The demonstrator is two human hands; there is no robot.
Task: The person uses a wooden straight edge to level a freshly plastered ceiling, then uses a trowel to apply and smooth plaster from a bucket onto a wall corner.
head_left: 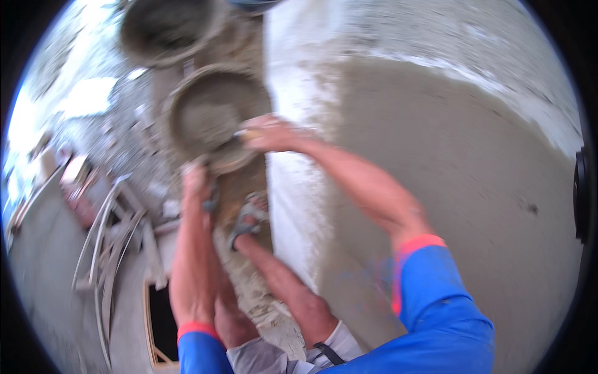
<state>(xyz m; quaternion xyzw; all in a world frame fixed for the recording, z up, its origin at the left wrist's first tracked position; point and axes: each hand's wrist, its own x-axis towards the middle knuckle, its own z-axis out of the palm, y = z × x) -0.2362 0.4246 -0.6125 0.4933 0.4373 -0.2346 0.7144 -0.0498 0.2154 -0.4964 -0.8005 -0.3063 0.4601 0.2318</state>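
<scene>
A round tub (180,103) with wet grey mortar (212,121) in it stands on the ground ahead of me. My right hand (268,133) is closed round the handle of a trowel (239,133) over the tub's right side. The blade reaches down toward the mortar, and blur hides its outline. At the near left rim is my left hand (195,179), its fingers bent and closed against the tub's edge. Motion blur softens both hands.
Another mortar tub (165,31) stands beyond. To my right runs a wall with smooth grey plaster (448,174) and a whitish lower strip (289,187). Bent strips and boards (115,230) lie at left, near a dark framed opening (161,318). My sandalled foot (248,221) is close to the tub.
</scene>
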